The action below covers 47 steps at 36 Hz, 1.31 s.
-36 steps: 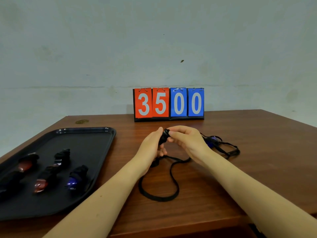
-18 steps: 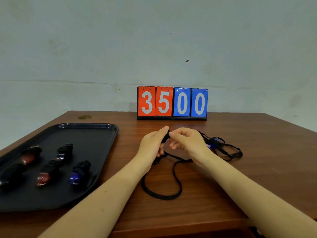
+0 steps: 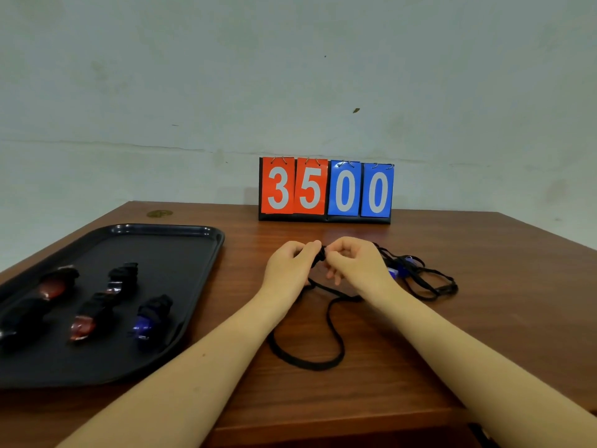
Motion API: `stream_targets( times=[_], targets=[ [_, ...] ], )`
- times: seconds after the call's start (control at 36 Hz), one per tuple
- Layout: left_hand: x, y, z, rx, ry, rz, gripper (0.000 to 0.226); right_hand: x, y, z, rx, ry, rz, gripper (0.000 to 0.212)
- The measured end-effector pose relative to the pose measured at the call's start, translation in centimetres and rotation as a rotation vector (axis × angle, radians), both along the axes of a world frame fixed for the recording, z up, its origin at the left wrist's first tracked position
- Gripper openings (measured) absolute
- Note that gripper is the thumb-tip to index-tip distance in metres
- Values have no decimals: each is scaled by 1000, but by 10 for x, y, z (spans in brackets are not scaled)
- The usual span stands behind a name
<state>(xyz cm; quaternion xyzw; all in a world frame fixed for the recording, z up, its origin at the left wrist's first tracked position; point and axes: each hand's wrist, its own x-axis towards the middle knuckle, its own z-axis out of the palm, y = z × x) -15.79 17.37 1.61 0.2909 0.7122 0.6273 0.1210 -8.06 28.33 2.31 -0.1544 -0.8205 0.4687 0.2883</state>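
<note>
My left hand (image 3: pixel 290 270) and my right hand (image 3: pixel 358 265) meet over the middle of the wooden table (image 3: pixel 484 318). Between their fingertips sits a small black item (image 3: pixel 319 257), pinched from both sides; what it is cannot be made out. A black cord (image 3: pixel 332 337) trails from it toward me and forms a loop on the table. Right of my right hand lies a blue item with a tangled black cord (image 3: pixel 420 276).
A black tray (image 3: pixel 193 286) lies at the left. It holds several cord-wrapped items, red ones (image 3: pixel 80 324) and a blue one (image 3: pixel 148 318). A flip scoreboard (image 3: pixel 326 189) reading 3500 stands at the back edge against the wall.
Both hands stay together on the black item, with the fingers curling tighter around it. The camera view has tilted and shifted slightly.
</note>
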Motion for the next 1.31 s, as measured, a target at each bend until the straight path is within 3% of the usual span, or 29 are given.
stream_targets(
  times=[0.47,0.56,0.75,1.08,1.19,1.31],
  targets=[
    [1,-5,7,185,-395,-181,40,4,-4,0,-9,204,99,12],
    [-1,-6,6,246,-456,-183,34,5,-6,-1,24,206,130,15],
    [-4,-3,6,255,-470,-156,27,3,-7,-3,-48,169,146,20],
    [7,-3,9,243,-478,-155,34,6,-7,0,-138,138,248,26],
    [5,-2,7,237,-536,-163,38,5,-6,0,-70,125,193,32],
    [6,0,4,260,-560,-257,47,3,-1,-1,-23,128,144,25]
  ],
)
